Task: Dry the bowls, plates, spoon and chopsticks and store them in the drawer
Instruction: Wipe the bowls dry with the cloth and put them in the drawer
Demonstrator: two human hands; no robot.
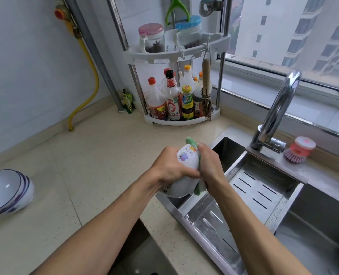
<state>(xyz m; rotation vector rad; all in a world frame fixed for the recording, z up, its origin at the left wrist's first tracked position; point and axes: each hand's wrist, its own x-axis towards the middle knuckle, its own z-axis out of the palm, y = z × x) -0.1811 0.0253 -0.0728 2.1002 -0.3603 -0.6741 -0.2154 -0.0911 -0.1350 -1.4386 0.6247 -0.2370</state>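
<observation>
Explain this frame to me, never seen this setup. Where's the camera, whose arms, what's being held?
There is no robot here. A person wears one wide-angle camera on the head, looking forward and down, so the two bare arms coming in from the bottom are their own.

The left hand grips a white bowl with cartoon prints, tilted on its side above the edge of the steel sink. The right hand presses a green cloth against the bowl, wiping it dry.

On the beige counter, at the far left, a stack of white bowls with blue rims lies tipped on its side. In the corner stands a rack with sauce bottles. A tap and a pink dish brush sit behind the sink.
</observation>
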